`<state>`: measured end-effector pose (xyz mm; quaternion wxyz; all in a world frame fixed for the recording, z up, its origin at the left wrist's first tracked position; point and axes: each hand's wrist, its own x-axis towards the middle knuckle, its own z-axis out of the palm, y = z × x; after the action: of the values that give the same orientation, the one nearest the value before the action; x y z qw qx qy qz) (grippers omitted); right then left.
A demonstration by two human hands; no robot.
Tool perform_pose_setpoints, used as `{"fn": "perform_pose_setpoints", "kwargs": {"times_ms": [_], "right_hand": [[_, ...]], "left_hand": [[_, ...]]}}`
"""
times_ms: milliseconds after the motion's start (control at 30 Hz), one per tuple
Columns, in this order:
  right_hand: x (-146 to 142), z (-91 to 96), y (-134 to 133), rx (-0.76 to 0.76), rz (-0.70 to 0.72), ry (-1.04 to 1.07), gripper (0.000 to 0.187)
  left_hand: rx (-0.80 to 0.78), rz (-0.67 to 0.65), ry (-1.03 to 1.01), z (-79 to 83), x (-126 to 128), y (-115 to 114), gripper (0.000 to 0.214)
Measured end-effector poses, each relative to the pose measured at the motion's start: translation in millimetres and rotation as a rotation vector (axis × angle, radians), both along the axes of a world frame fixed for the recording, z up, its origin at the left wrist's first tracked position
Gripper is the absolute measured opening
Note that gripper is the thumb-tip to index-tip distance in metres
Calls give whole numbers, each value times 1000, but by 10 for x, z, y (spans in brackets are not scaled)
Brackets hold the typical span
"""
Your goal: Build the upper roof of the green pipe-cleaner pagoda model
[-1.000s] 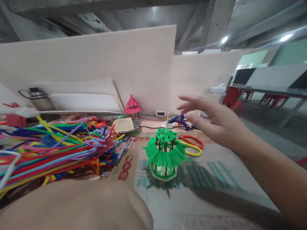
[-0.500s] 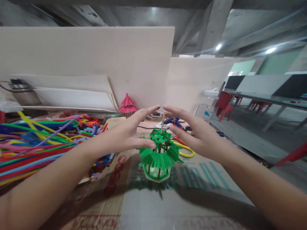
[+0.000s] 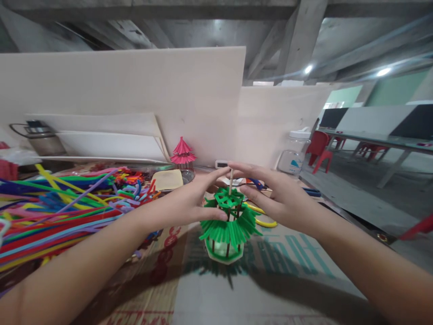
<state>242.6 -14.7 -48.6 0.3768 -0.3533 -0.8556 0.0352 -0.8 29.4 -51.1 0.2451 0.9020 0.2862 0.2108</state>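
Observation:
A green pagoda model (image 3: 230, 230) stands upright in the middle, with a fringed pipe-cleaner roof, thin brown posts and an octagonal green-edged base. From its top rises a thin wooden stick (image 3: 231, 182). My left hand (image 3: 194, 198) is at its left side, fingers stretched forward and thumb apart, the thumb in front of the upper frame. On the other side my right hand (image 3: 277, 194) is open too, its fingertips close to the stick's tip and its thumb near the upper green ring. Whether any fingertip touches the stick or model I cannot tell.
Colourful pipe cleaners (image 3: 67, 212) lie heaped at the left. A pink pagoda model (image 3: 183, 151) stands behind, near a white board (image 3: 135, 90). Yellow-handled scissors (image 3: 267, 223) lie behind my right hand, with a clear plastic bottle (image 3: 292, 155) farther right. Printed cardboard (image 3: 209, 298) covers the table.
My hands have come closer together around the stick's top. The view has tilted slightly upward, so the whole scene sits a little lower and farther right.

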Motion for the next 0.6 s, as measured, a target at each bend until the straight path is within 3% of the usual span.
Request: {"fn": "perform_pose_setpoints", "kwargs": {"times_ms": [600], "right_hand": [[-10,-24,-41,-18,31,12,50]], "left_hand": [[-14,-34,-6,-41,6,43,93]]}}
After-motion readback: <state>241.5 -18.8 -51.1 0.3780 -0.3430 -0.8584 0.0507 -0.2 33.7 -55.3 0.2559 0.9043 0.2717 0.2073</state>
